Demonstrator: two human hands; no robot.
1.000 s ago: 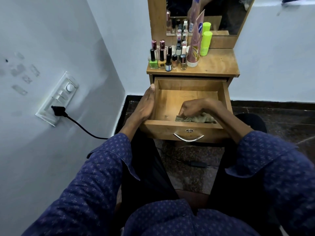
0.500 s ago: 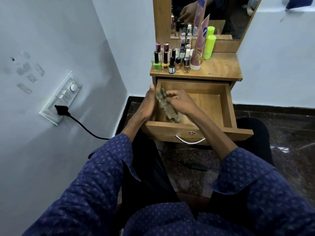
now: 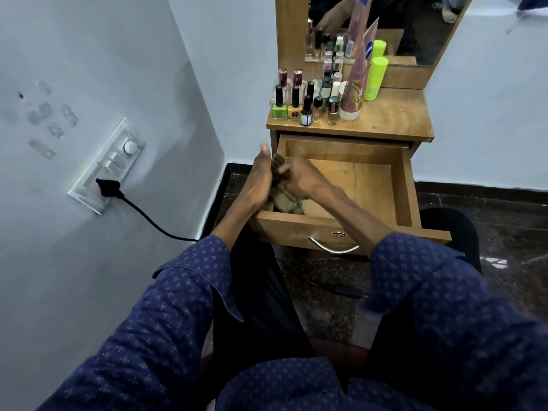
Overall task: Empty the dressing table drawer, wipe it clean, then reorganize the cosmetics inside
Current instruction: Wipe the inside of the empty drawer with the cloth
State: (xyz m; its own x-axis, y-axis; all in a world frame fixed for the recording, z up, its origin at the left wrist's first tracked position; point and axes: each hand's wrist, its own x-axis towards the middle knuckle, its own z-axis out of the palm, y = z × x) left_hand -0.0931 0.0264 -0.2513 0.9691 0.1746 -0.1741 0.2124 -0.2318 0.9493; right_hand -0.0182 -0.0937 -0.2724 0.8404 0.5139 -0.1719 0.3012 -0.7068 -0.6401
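Cloth [image 3: 284,200] now against drawer [image 3: 400,185] side

The left wall of the drawer [image 3: 397,188] is hidden behind the left hand [image 3: 257,182] and the cloth [image 3: 281,200]; most of that cloth is covered by the right hand [image 3: 299,179]. The mirror [image 3: 415,31] is cut off by the top edge. Labels on the nail polish bottles [image 3: 293,111] at the dressing table's [image 3: 394,120] left edge — too small to read. Right sleeve [image 3: 444,307] — blurred.
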